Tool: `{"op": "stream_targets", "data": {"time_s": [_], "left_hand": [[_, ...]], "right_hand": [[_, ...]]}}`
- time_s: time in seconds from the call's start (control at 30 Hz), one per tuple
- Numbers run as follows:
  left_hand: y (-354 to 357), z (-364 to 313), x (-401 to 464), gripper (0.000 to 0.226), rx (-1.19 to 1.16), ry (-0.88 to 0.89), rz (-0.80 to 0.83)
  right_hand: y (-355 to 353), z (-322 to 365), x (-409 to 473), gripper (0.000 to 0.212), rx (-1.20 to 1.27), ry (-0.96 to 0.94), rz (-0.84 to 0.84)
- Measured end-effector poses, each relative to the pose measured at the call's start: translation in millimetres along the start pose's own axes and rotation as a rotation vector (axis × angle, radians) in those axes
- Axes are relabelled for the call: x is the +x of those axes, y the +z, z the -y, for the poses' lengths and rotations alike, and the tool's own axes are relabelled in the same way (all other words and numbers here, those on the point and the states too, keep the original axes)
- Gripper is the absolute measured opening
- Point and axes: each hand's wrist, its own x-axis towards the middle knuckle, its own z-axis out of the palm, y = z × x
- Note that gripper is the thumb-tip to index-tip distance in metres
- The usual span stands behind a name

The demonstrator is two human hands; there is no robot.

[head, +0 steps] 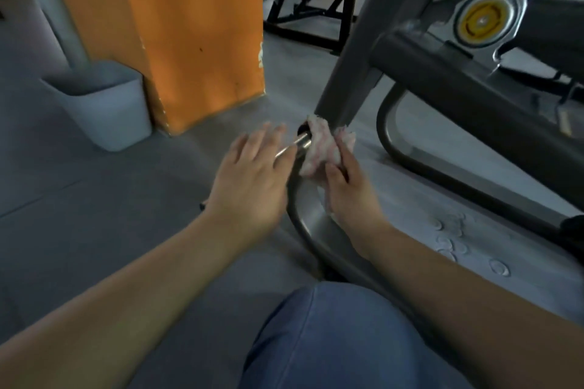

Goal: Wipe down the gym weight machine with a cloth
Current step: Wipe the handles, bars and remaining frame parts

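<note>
i am crouched low at the foot of the gym weight machine [357, 41], its grey slanted upright coming down to the floor [94, 199] in front of my knee [331, 335]. most of the machine rises above and to the right of me: the dark cross tube [458, 91], the pivot with its yellow cap [482, 20], and the curved base tube [316, 240] looping along the floor. nothing in view tells me whether those upper parts are already wiped, so i judge only that i am on the lowest section now, with the rest uncertain.

behind the machine stand an orange pillar [196, 31] and a pale bin [107, 104].

at the foot of the upright a short shiny peg [301, 139] sticks out toward me. my right hand [347, 189] grips the cloth [322, 148], a bunched pink-and-white rag, and presses it around the peg just where it meets the frame. my left hand [252, 177] is flat and relaxed, fingers straight, holding nothing, its fingertips near the peg's free end; i cannot tell if they touch it.

my guess is the peg is midway through, and the base tube beneath my wrists is still to do.
</note>
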Motion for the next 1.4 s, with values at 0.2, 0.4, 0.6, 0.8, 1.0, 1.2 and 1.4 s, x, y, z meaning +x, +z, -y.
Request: {"op": "stream_targets", "data": {"time_s": [0.2,0.4,0.6,0.8,1.0,1.2,1.4], "left_hand": [[13.5,40.8,-11.2,0.074,-0.145,-0.129,0.307],[19.8,42.8,-8.7,0.097,-0.188,-0.066,0.431],[4.7,38.4,-6.0,0.095,-0.08,0.002,0.559],[2.0,41.5,-3.7,0.096,-0.05,0.09,0.611],[0.4,39.9,-8.9,0.097,-0.195,-0.015,0.572],[-19.1,62.3,-26.2,0.103,-0.499,-0.178,0.682],[-26.2,82.0,-19.1,0.094,-0.572,-0.135,0.666]], "right_hand": [[28.0,-9.2,12.1,0.053,-0.372,-0.153,0.149],[13.0,-10.0,36.2,0.075,-0.973,-0.166,0.401],[7.4,-5.9,49.5,0.08,-1.144,-0.243,0.379],[11.5,5.8,59.3,0.08,-1.154,-0.227,0.417],[25.9,23.2,85.2,0.067,-1.199,-0.184,0.498],[45.2,28.1,58.0,0.05,-1.245,-0.388,0.518],[49.4,14.6,40.6,0.05,-1.041,-0.652,0.504]]}}
